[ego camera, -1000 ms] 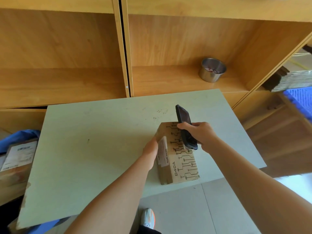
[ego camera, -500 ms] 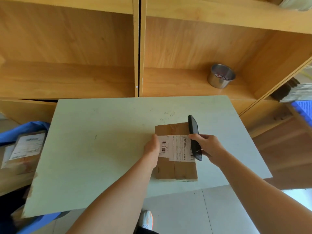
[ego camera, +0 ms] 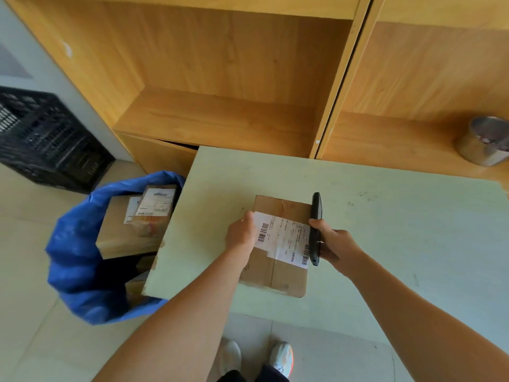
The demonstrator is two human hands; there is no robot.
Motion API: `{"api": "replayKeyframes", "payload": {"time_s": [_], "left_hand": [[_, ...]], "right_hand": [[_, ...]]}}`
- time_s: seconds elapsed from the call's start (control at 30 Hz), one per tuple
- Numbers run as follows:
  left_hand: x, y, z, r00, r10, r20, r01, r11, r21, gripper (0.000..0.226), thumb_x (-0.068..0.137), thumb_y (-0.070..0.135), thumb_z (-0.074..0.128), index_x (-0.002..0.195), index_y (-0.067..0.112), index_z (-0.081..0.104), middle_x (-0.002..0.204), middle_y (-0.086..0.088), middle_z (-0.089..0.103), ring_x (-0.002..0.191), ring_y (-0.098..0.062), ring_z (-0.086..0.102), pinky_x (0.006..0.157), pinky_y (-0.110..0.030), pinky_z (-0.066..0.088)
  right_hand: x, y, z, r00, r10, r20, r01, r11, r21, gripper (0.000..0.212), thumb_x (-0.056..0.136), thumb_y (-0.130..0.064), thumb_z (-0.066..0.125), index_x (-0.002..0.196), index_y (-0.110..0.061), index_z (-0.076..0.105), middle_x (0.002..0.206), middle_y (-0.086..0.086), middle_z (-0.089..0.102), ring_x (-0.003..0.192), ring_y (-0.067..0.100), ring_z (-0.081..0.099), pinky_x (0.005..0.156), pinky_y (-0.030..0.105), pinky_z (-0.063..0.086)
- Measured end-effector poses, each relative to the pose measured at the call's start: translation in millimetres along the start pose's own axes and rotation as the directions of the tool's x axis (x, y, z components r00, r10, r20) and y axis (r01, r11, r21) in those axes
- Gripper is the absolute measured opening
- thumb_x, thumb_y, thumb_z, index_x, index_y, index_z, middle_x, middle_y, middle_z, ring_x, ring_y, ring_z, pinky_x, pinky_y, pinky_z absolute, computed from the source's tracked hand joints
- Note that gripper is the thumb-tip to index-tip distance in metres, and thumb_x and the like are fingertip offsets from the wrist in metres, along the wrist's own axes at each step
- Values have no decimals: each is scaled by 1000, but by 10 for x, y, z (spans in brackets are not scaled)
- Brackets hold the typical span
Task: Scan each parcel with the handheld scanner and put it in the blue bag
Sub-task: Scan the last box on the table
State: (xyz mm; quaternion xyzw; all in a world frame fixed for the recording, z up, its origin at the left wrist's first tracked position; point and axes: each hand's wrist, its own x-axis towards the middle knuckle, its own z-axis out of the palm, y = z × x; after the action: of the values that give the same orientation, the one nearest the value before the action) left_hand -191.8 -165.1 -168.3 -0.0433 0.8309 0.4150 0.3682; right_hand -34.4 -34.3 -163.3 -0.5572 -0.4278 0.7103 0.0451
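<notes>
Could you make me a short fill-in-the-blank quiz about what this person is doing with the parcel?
The right hand holds a black ____.
The cardboard parcel lies on the table with its shipping ____ facing up.
The blue bag sits on the floor to the table's ____.

Missing words: scanner; label; left

Both forearms are bare from the lower frame edge to the wrist — no sleeves, cuffs, gloves or wristbands are visible on either. The left hand and the right hand carry no rings or watch that can be made out. At the bottom centre, two shoes show: light-coloured, white to pale grey athletic type, the right one with an orange accent along its outer edge. Directly below them, dark trouser fabric — black or near-black — is cut off by the frame edge. Finer details of the laces and soles are too blurred to tell.
</notes>
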Motion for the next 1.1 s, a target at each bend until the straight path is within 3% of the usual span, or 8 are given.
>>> {"api": "replayKeyframes", "payload": {"time_s": [0.07,0.13,0.27,0.37,0.43,0.53,0.63,1.1], "left_hand": [[81,-132,-110,999,-25,34,26,999,-26,46,96,45,34,85,14,66,93,-9,72,79,-24,63,70,-31,47],[150,-240,-216,998,-35,48,36,999,-28,46,96,48,34,102,17,68,108,-8,72,96,-27,64,87,-35,49],[156,-363,-431,998,47,-42,-42,993,111,51,102,42,28,132,14,59,137,-11,58,123,-31,52,90,-35,37],[97,-345,-529,996,88,-28,-83,987,135,51,103,40,26,136,15,55,142,-11,54,125,-31,50,91,-37,36],[50,-289,-549,995,104,5,-103,983,149,50,103,40,27,140,18,53,144,-10,53,126,-31,49,88,-36,34],[-142,-232,-582,989,134,60,-141,981,130,51,103,42,27,144,20,48,147,-8,50,130,-30,47,88,-35,33],[-242,-170,-640,981,178,82,-185,979,88,52,103,43,27,146,19,46,150,-7,47,134,-29,44,90,-35,32],[-330,-222,-851,955,203,217,-211,977,18,54,100,51,28,145,26,46,152,-1,46,137,-24,42,114,-48,33]], "right_hand": [[31,67,71,1000,1,-16,-2,1000,-22,41,88,-27,78,105,7,63,105,21,74,98,36,73,88,48,61],[51,95,71,998,-30,-55,25,996,-82,35,85,-27,80,96,3,67,102,20,75,96,35,73,89,49,60],[-3,-30,-44,978,-179,-111,101,862,-496,32,74,-37,88,87,-12,73,89,10,77,87,28,73,85,44,62],[-200,-280,-93,963,-270,-14,140,543,-828,36,67,-45,87,89,-20,71,84,1,73,77,18,69,63,29,55],[-353,-455,-57,949,-299,97,178,257,-950,47,62,-49,87,96,-22,68,84,-3,69,75,15,65,61,26,53],[-678,-578,28,913,-298,277,241,-152,-959,60,57,-49,86,103,-20,62,86,-3,66,77,17,64,67,30,57],[-991,-635,165,912,-227,342,237,-391,-889,59,58,-43,87,104,-15,61,88,1,65,76,20,64,59,28,53],[-1439,-717,316,918,-251,308,159,-480,-863,58,65,-45,84,106,-12,61,96,3,66,75,18,60,49,22,37]]}}
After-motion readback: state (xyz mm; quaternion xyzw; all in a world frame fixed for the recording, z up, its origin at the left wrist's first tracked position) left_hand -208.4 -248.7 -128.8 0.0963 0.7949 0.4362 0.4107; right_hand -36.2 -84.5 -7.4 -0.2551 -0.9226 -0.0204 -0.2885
